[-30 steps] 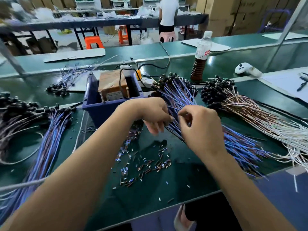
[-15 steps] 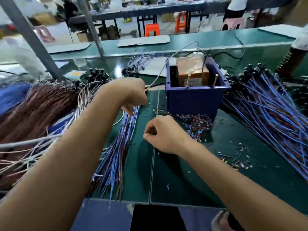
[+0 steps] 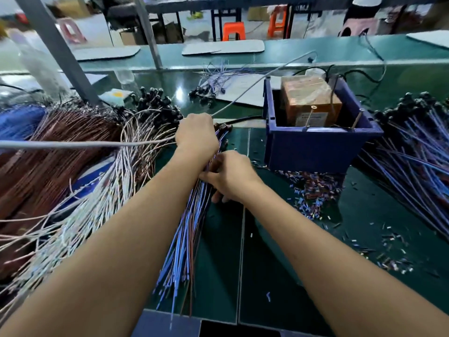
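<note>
The blue-and-brown wire bundle [image 3: 181, 251] lies on our green counter [image 3: 218, 276], loose ends fanned at the near edge. Midway along, our right hand [image 3: 229, 177] grips it, thumb and fingers [image 3: 218, 198] curled round the wires. Farther on, our left hand [image 3: 196, 137] covers its black-capped end; those fingers are hidden, so we cannot tell their grip. A blue bin [image 3: 315, 149] stands beyond, to the right.

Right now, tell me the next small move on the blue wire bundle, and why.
Probably slide the right hand down the blue wire bundle: the left hand holds its connector end, while its loose ends fan out.
</note>
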Demonstrator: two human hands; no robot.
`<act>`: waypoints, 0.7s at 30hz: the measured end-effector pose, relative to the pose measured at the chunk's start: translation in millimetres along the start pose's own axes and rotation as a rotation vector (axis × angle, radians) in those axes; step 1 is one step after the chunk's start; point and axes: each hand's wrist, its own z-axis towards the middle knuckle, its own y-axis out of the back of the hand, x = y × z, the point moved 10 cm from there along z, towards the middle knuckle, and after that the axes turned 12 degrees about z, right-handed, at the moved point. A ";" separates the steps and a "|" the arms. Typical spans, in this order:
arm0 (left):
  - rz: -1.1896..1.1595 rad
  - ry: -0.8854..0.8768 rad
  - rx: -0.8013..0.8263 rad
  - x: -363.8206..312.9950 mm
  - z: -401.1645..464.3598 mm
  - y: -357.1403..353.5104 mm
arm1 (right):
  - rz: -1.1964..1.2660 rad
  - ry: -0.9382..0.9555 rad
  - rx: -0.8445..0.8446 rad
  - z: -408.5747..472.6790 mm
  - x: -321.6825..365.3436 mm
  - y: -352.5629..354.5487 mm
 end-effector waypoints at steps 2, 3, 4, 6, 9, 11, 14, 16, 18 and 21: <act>0.014 -0.006 -0.029 -1.7 1.7 0.7 | 0.133 -0.033 0.008 -1.3 -6.1 0.1; 0.018 -0.006 -0.040 -2.7 2.8 1.2 | 0.161 -0.034 0.007 -1.3 -7.5 -0.2; 0.020 -0.005 -0.036 -2.8 4.1 0.4 | 0.169 -0.029 0.002 -1.0 -8.1 -0.1; 0.021 0.010 -0.012 -1.3 6.1 -3.2 | 0.154 -0.019 -0.024 -0.5 -9.6 2.2; -0.030 0.043 0.018 2.8 6.8 -3.2 | 0.129 -0.002 -0.065 -0.6 -11.9 6.8; -0.126 0.076 0.044 5.7 7.9 -1.8 | 0.152 0.017 -0.072 -1.9 -12.1 7.8; -0.346 0.101 0.060 3.5 9.0 2.9 | 0.205 0.063 -0.086 -6.7 -11.5 10.7; -0.682 0.112 0.101 -5.6 5.6 6.7 | 0.273 0.158 -0.116 -12.8 -4.9 16.0; -1.054 0.158 0.132 -14.9 -2.3 16.6 | 0.424 0.257 -0.139 -24.1 4.6 23.8; -1.442 0.199 0.079 -26.6 -14.1 43.0 | 0.540 0.348 -0.092 -42.8 24.0 33.5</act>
